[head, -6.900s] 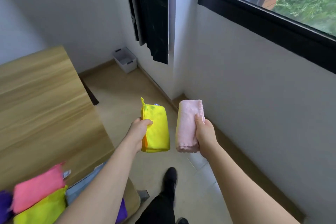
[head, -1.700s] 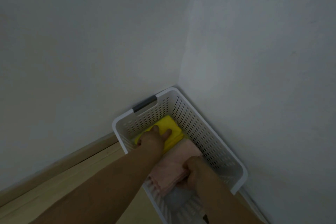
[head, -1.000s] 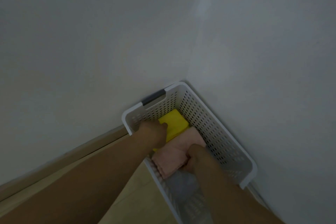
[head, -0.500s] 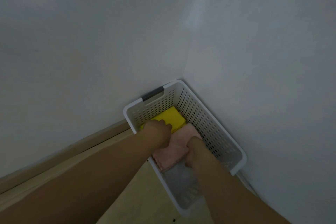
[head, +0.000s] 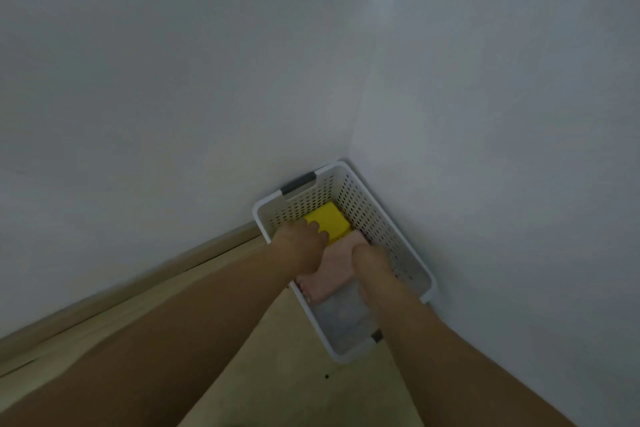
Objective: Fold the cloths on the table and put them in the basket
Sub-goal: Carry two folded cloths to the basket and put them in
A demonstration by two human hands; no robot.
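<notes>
since a moment ago the left hand (head: 304, 243) has slid back along the yellow cloth (head: 329, 221), fingers flat on it. the right hand (head: 372, 262) grips the pink cloth (head: 332, 270) beside it, both low in the basket (head: 377, 215); release seems near.

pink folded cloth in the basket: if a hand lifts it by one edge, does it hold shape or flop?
Probably flops: the pink cloth is soft fabric whose stacked layers show at its near end, so an edge lift likely unfolds it. Likely light for its size. It lies flat against the yellow cloth in the basket, so it should not roll or tip.
</notes>
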